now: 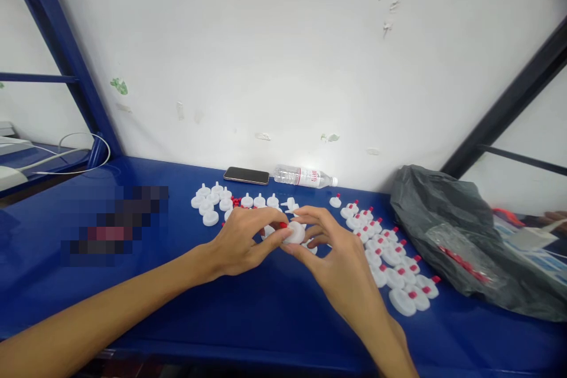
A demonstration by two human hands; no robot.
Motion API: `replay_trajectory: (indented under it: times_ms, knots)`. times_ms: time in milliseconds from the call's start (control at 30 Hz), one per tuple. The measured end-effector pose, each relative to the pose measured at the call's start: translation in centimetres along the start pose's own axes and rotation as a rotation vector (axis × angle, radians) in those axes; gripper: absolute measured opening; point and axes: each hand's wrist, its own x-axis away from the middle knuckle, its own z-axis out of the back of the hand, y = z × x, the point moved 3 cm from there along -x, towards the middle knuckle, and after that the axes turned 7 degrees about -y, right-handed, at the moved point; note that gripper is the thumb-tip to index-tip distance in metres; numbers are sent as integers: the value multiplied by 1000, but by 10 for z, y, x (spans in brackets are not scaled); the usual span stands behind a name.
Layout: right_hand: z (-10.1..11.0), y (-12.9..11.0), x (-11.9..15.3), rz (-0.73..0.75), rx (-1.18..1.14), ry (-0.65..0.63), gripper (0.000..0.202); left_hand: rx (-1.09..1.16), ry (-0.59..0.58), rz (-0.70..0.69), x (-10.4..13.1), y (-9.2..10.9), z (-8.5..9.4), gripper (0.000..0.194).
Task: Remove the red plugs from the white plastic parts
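Note:
Above the middle of the blue table, my right hand (339, 251) grips a white plastic nozzle cap (296, 233) between thumb and fingers. My left hand (245, 236) pinches the small red tip (283, 225) at the cap's nozzle end; whether the tip is fully seated cannot be made out. Left of and behind my hands stand several white nozzle caps without red tips (210, 218), with loose red tips (237, 202) among them. To the right is a group of white caps fitted with red tips (402, 301). My hands hide some caps behind them.
A phone (246, 175) and a clear plastic bottle (287, 175) lie along the wall. At the right, a dark plastic bag (420, 201) carries a clear bag with red pieces (465, 263). A blurred-out patch (115, 224) covers something on the left of the blue table (266, 325).

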Motion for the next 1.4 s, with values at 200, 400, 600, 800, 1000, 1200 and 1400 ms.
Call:
replay_trajectory:
  times_ms: [200,400,600,800,1000,1200,1400]
  knots:
    - [-6,0,-1,108,256,9,38,-201,-129,-68,-5,1,3,27]
    - [-9,-5,3,254,579,144,28,-105,-157,27,-9,4,4,37]
    - [14,4,6,247,745,389,30,394,21,355,-15,-16,22,44]
    - [75,29,5,-160,561,530,35,-265,210,617,-14,-74,71,38]
    - [51,26,-2,-145,406,301,20,-517,-240,568,-12,-79,44,21]
    - [49,38,-1,-231,429,86,16,-533,-333,536,-8,-80,33,21]
    - [43,35,10,-314,462,-237,13,-559,-354,516,-7,-83,33,28]
